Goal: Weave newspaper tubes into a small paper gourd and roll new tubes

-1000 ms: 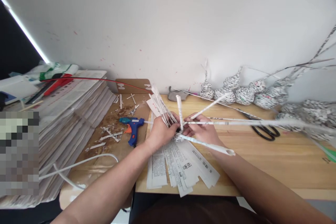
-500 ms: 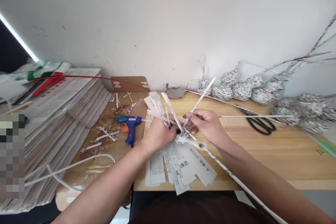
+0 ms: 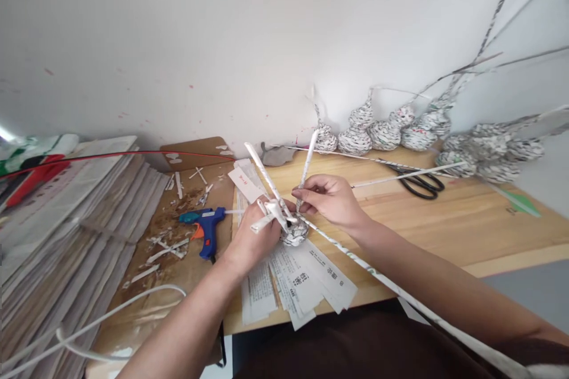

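Observation:
A small woven newspaper piece [image 3: 294, 234] is gripped by my left hand [image 3: 258, 234], its fingers wrapped round the far side and partly hidden. Rolled paper tubes stick up out of it. My right hand [image 3: 331, 200] pinches one upright paper tube [image 3: 308, 160] between thumb and fingers at its lower end. Another upright tube [image 3: 267, 177] leans left between the hands. A long paper tube [image 3: 373, 272] runs from the woven piece towards the lower right, below my right forearm. Under the work lie fanned newspaper strips [image 3: 306, 284].
A blue glue gun [image 3: 208, 231] rests on brown cardboard at left, among paper scraps [image 3: 171, 249]. Stacked newspapers [image 3: 80, 231] stand farther left. Black-handled scissors [image 3: 422, 183] lie at right. Several woven gourd shapes [image 3: 355, 139] line the wall, with loose tubes sticking out.
The view has swung to the right. The woven piece has turned in my left hand, and a tube that pointed towards me now points elsewhere. My right hand pinches an upright tube in both frames.

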A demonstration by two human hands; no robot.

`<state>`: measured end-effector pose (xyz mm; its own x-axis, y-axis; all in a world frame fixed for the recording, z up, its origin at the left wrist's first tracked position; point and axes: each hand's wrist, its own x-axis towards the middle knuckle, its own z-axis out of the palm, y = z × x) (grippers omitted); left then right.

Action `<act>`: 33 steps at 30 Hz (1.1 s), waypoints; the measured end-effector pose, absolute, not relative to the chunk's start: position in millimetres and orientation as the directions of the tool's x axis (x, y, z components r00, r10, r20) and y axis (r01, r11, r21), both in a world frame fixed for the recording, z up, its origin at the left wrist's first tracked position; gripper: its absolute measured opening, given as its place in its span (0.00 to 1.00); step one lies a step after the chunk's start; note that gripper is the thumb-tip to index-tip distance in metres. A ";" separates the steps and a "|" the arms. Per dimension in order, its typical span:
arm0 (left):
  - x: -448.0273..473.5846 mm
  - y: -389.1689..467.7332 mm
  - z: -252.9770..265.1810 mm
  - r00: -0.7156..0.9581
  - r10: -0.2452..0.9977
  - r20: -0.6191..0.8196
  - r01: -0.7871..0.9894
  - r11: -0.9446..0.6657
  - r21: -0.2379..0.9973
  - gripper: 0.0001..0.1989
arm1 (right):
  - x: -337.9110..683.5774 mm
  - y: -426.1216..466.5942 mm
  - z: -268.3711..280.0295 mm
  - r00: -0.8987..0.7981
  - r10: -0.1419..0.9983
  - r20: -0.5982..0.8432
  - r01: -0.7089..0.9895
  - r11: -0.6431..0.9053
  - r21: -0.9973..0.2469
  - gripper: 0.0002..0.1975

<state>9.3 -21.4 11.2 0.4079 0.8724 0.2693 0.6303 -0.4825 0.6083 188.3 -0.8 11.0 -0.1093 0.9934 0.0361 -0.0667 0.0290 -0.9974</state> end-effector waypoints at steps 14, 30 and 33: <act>20.1 -22.3 2.1 0.218 0.914 0.343 0.570 -0.405 0.715 0.06 | 188.8 -12.8 13.4 -0.197 0.936 0.291 0.088 0.313 -0.946 0.09; 12.5 -15.2 0.4 0.024 0.887 0.461 0.505 -0.409 0.760 0.06 | 179.3 -4.9 -4.2 -0.162 0.981 0.108 0.027 0.114 -0.993 0.18; 15.1 -17.2 0.1 0.037 0.895 0.445 0.462 -0.410 0.786 0.04 | 174.7 -7.2 -1.5 -0.156 0.974 0.164 -0.036 0.160 -0.986 0.13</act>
